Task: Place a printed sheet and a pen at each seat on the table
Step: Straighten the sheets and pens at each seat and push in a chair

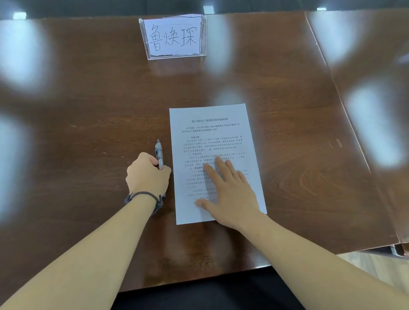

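- Head view: the white printed paper sheet (212, 139) lies flat on the dark brown shiny wooden desk (68, 105), in front of a clear plastic name stand (174, 36).
- The right hand (229, 190) rests on the sheet's lower half, fingers straight and spread.
- The left hand (148, 175) pinches a thin grey and clear pen (159, 154), just beside the sheet's left edge.
- The sheet looks light and bendy and may slide on the smooth desk, so a flat palm suits it.
- The pen looks stiff and light; hold its middle.

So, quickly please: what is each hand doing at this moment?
Left hand: fingers curled round the pen, beside the sheet.
Right hand: open, flat on the printed sheet.
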